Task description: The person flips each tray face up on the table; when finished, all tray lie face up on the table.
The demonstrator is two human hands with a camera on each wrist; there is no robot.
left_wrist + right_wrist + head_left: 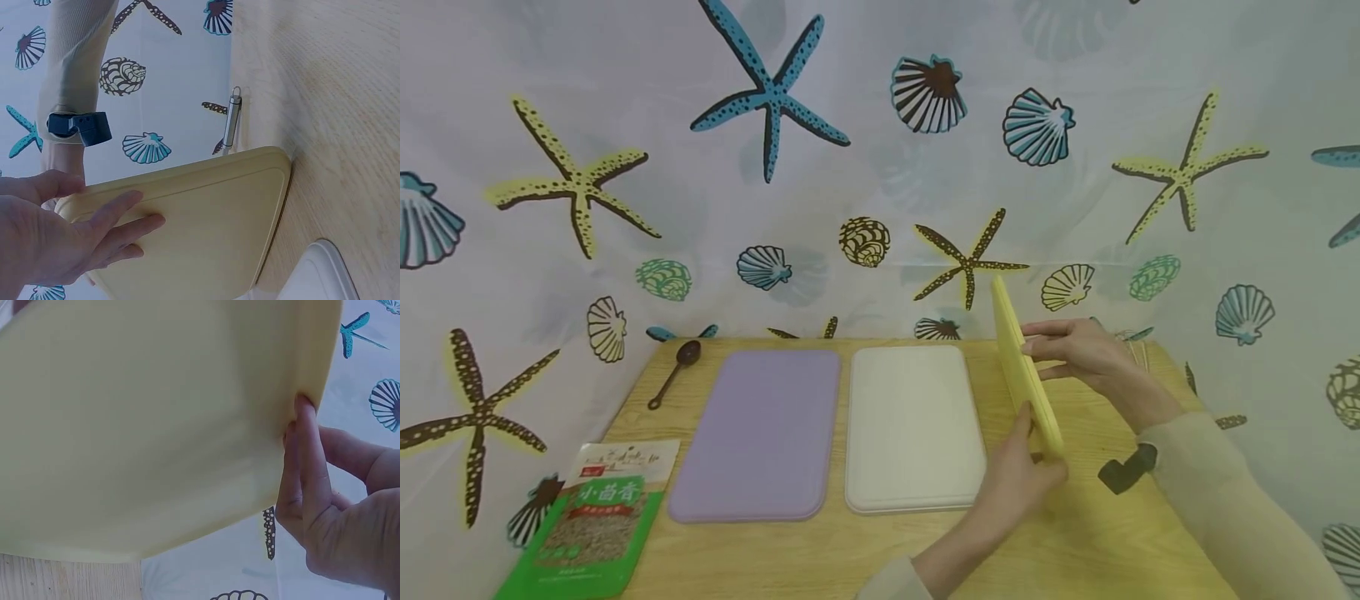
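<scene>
A shallow yellow tray [1022, 367] stands on edge, tilted, at the right of the table. My left hand [1011, 483] grips its near edge, and in the left wrist view the fingers [119, 234] lie spread on its outer face. The right hand [1078, 354] holds the tray on its right side. In the right wrist view the right hand's fingers [306, 462] press inside the rim, with the thumb behind it. To the left of the yellow tray lie a white tray [913, 425] and a purple tray [760, 433].
A dark spoon [677, 371] lies at the table's back left. The green seed packet [595, 517] is at the front left. In the left wrist view a metal utensil handle [232, 122] lies along the table edge by the patterned curtain [865, 167].
</scene>
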